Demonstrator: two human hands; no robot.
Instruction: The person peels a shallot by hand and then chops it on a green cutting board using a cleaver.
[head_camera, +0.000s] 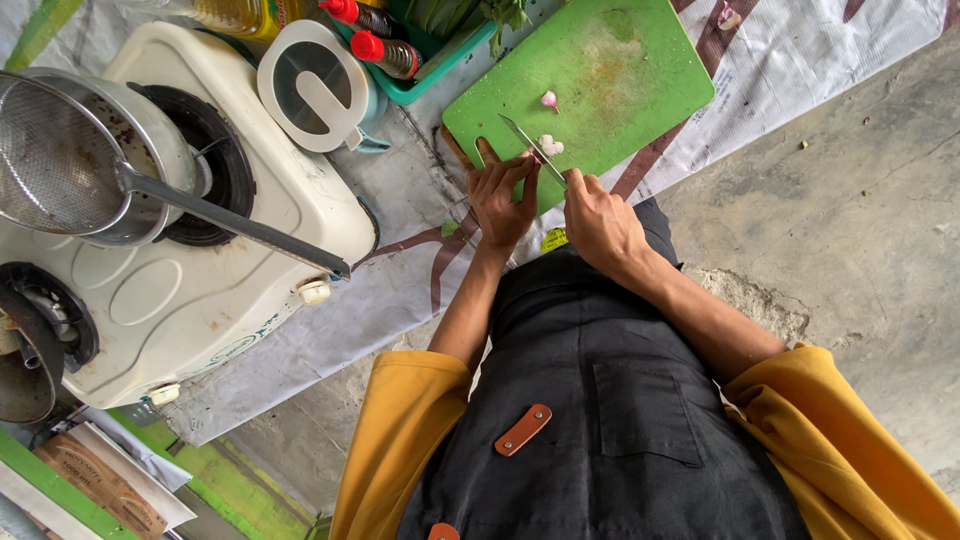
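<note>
Head view: right hand (600, 225) clamped on a knife (533, 150), blade tip by a pale garlic clove (551, 145) on the green cutting board (600, 70). Left hand (500, 200) open-fingered at the board's near edge, holding nothing. Best kept with fingertips curled back, blade pressed straight down.

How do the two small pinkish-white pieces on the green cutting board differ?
The piece beside the knife blade is larger and paler; the far piece is smaller and pinker. The near piece lies close to the left hand and the steel knife; the far piece lies alone. Both rest on the green plastic cutting board.
</note>
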